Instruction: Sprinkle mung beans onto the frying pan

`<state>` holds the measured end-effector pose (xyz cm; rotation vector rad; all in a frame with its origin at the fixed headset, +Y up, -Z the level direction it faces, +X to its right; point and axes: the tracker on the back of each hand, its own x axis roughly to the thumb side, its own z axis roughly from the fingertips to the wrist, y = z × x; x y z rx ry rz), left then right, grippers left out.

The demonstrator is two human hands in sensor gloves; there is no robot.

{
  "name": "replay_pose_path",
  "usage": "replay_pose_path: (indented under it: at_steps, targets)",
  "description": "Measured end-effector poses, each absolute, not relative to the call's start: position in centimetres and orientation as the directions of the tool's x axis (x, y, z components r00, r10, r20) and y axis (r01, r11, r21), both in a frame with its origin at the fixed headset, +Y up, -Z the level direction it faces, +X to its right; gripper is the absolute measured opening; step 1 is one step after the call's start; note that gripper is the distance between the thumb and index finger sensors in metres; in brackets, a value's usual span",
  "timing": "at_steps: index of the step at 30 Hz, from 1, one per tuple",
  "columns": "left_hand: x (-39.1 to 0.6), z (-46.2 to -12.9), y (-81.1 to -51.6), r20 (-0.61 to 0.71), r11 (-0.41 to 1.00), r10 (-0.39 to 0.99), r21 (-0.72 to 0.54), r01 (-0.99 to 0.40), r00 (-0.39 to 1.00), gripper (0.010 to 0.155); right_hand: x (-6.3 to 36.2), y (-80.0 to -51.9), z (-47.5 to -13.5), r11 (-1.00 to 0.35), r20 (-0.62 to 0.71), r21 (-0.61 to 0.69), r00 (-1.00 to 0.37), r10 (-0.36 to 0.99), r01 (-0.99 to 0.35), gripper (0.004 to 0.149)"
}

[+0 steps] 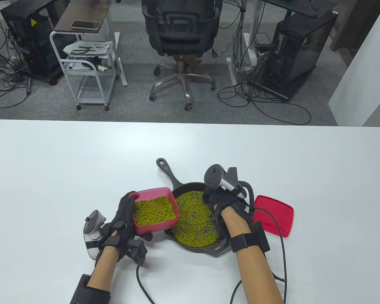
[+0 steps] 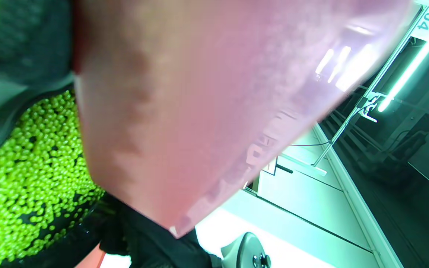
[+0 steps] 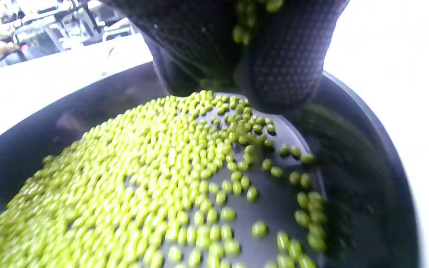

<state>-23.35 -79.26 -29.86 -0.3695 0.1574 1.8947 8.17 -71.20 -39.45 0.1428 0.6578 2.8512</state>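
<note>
A black cast-iron frying pan [image 1: 177, 182] sits on the white table, its floor covered with many green mung beans [image 1: 194, 218]. My left hand [image 1: 120, 221] grips a pink box [image 1: 152, 193] full of mung beans and holds it at the pan's left rim. The box's underside [image 2: 207, 100] fills the left wrist view, with beans in the pan [image 2: 24, 178] below. My right hand [image 1: 217, 202] hovers over the pan's right side, fingers bunched around some beans [image 3: 251, 18] above the bean layer [image 3: 143, 178].
A red lid [image 1: 274, 215] lies on the table right of the pan, by my right wrist. Glove cables trail toward the table's front edge. An office chair, a cart and computer racks stand beyond the far edge.
</note>
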Motion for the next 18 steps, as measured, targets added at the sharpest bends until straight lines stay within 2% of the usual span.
replay_pose_path:
  at_steps: [9,12,18]
  targets:
    - [-23.2,-29.8,-79.3,-0.326,-0.335,0.899,-0.080,-0.939,-0.293,0.074,6.9,-70.4,-37.9,-0.816,0.117,0.529,-0.932,0.343,-0.233,0.044]
    - [-23.1,-29.8,-79.3,-0.325,-0.334,0.900,-0.082,-0.939,-0.291,0.074,7.0,-70.1,-37.8,-0.785,0.101,0.539,-0.901,0.421,-0.306,0.050]
    - [-23.0,-29.7,-79.3,-0.325,-0.329,0.901,-0.086,-0.940,-0.286,0.074,7.4,-68.4,-37.5,-0.747,0.101,0.527,-0.843,0.528,-0.405,0.053]
